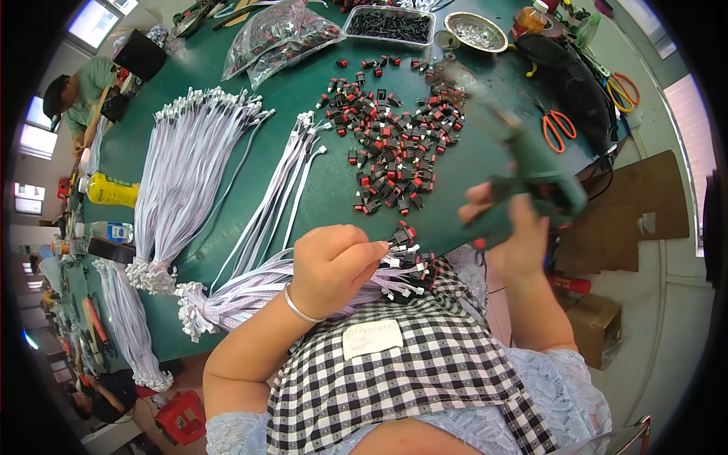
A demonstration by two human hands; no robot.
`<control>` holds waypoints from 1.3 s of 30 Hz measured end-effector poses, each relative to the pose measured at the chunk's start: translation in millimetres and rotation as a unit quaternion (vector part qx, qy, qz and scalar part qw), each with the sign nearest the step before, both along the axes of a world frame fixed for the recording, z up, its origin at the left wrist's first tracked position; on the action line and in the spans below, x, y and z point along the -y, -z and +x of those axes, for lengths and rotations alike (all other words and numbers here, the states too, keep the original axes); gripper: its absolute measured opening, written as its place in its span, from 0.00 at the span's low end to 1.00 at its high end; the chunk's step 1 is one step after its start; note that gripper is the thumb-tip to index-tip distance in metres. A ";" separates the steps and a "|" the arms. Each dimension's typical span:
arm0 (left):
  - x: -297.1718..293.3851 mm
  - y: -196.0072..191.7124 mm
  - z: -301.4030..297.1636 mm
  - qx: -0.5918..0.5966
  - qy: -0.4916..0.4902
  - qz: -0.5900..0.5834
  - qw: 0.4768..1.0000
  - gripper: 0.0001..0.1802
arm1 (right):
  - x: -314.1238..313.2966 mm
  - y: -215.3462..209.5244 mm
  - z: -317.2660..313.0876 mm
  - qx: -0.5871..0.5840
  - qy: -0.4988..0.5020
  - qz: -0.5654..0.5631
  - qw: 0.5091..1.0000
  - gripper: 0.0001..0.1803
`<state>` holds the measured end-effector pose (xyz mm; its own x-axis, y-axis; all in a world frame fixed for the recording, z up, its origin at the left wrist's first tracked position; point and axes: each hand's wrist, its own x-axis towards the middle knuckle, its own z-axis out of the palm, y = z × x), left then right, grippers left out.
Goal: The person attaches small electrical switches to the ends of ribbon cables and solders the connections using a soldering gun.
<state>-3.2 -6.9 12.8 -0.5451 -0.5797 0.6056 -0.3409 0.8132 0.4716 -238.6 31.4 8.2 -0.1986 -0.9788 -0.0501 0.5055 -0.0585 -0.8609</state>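
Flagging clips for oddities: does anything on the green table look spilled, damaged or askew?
Nothing looks damaged. The black-and-red parts lie loosely scattered, though not evidently spilled. One white cable strays rightward from the large bundle, unlike its neighbours.

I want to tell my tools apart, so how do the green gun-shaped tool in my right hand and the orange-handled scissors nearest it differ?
The green tool is held up in your right hand, while the scissors lie on the table. The tool is bulky and gun-shaped; the scissors are slim, with two loops for handles. The tool looks mostly green, whereas the scissors' handles are orange. Both are toward your right.
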 end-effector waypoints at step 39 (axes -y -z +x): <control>85.1 20.9 40.9 0.316 -0.259 0.225 0.885 0.10 | 20.5 44.5 -40.7 -0.647 0.115 -0.187 0.730 0.12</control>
<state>37.7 -91.9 -8.1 -0.2834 -0.9556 -0.0804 -0.9239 0.2495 0.2901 -279.3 10.9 -36.3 -0.0035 -0.8085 0.5884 -0.7780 -0.3675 -0.5096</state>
